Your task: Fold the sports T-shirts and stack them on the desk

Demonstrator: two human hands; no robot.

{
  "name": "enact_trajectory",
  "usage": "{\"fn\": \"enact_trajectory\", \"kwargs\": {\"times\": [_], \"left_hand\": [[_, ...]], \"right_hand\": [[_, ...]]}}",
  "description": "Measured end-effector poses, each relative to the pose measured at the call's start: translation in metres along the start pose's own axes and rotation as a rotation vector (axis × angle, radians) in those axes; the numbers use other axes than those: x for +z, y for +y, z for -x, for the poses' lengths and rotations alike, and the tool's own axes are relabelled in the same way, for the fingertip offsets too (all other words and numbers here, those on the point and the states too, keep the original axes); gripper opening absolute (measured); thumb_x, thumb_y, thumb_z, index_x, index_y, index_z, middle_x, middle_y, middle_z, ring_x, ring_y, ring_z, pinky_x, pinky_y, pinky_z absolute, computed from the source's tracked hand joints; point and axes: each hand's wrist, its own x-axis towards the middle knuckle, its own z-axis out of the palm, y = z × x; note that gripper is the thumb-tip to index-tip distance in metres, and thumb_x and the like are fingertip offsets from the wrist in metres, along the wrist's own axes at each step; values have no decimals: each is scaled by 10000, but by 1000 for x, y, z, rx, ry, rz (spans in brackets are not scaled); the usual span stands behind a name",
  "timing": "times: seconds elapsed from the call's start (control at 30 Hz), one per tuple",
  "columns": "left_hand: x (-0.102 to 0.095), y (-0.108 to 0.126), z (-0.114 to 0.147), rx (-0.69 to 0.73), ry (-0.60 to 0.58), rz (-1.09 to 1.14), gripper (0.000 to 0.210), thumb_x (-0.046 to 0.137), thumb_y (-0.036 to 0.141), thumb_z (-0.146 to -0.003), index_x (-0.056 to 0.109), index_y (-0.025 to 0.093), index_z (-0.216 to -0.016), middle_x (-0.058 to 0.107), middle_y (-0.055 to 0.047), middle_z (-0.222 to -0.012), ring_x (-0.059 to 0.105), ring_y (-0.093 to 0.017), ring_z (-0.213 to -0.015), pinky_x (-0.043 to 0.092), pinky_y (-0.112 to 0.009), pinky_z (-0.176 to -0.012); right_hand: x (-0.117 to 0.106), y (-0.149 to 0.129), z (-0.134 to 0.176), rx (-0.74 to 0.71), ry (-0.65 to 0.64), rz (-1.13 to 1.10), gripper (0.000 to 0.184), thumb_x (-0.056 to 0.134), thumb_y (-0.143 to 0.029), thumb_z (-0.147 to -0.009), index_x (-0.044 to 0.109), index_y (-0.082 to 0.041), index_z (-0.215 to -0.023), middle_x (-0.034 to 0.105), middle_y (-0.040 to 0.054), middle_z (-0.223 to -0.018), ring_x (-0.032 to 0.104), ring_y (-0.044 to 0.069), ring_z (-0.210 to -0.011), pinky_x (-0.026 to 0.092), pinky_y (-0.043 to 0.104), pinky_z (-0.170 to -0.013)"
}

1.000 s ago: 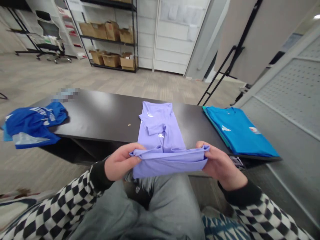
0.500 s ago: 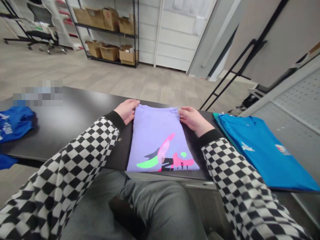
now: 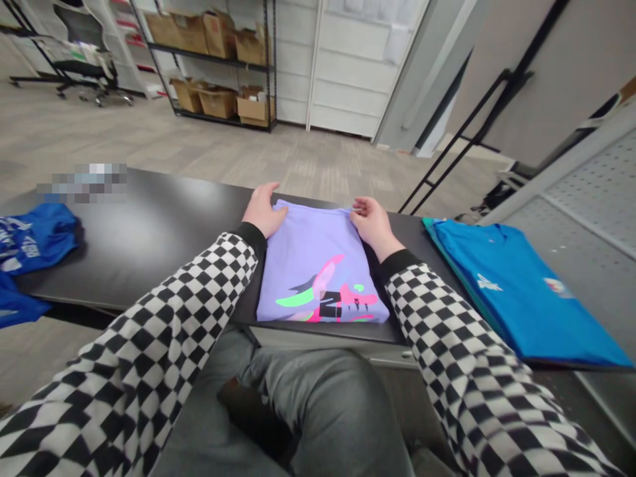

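Note:
A folded lavender T-shirt (image 3: 313, 245) lies on the black table in front of me. Its near half carries a pink, green and black print, and its near edge sits close to the table's front edge. At the far left corner of the shirt is my left hand (image 3: 264, 209), its thumb resting on the fabric and its fingers apart from the thumb, pointing past the far edge. My right hand (image 3: 372, 224) touches the far right corner with its thumb side. Its fingers are slightly bent and apart, with no cloth visible between them.
Folded blue T-shirts (image 3: 527, 291) are stacked on the right, a green one beneath. Crumpled blue clothing (image 3: 42, 238) lies at the table's left. A grey pegboard panel (image 3: 591, 199) borders the right side. Beyond the table (image 3: 179, 218) stands a shelf with cardboard boxes (image 3: 218, 103).
The shirt's near edge has moved slightly away from me and now looks rounded. My left hand has shifted right, bringing its thumb onto the fabric; my right hand has moved slightly left and farther away.

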Motion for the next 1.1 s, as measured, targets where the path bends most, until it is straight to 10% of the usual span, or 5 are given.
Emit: {"fn": "enact_trajectory", "kwargs": {"times": [0.23, 0.47, 0.63, 0.87, 1.1], "left_hand": [[-65, 66, 109, 402, -176, -61, 541, 630, 385, -1058, 674, 193, -1562, 675, -155, -1632, 629, -320, -1532, 464, -516, -1348], [-100, 84, 247, 604, -465, -390, 653, 655, 387, -1099, 556, 183, -1711, 539, -152, -1770, 521, -323, -1647, 362, -508, -1406], [-96, 67, 259, 619, -412, -497, 532, 636, 276, -1109, 641, 186, -1633, 603, -148, -1718, 605, -307, -1575, 455, -498, -1317], [-101, 54, 241, 820, -225, -295, 304, 594, 122, -1110, 806, 209, -1310, 872, -98, -1273, 824, -248, -1110, 639, -422, -964], [-154, 104, 238, 799, -405, -7, 364, 586, 91, -1083, 793, 230, -1347, 868, -87, -1135, 818, -221, -1052, 649, -383, -1021]], "right_hand": [[-52, -63, 91, -536, -171, 208, 557, 671, -391, -1069, 670, -214, -1598, 678, 173, -1625, 614, 367, -1541, 438, 590, -1354], [-88, -78, 249, -615, -585, 506, 939, 727, -483, -1099, 235, -283, -1873, 390, 154, -1850, 385, 406, -1711, 356, 672, -1388], [-84, -55, 278, -604, -511, 660, 995, 718, -215, -1066, 155, -279, -1885, 357, 148, -1858, 425, 366, -1695, 438, 628, -1362], [-106, -32, 282, -711, -345, 452, 580, 614, -108, -1097, 660, -281, -1648, 742, 130, -1554, 744, 311, -1416, 629, 531, -1212], [-161, -83, 295, -668, -497, 272, 373, 617, -169, -1120, 785, -267, -1438, 872, 120, -1260, 850, 259, -1127, 665, 442, -1066]]}}
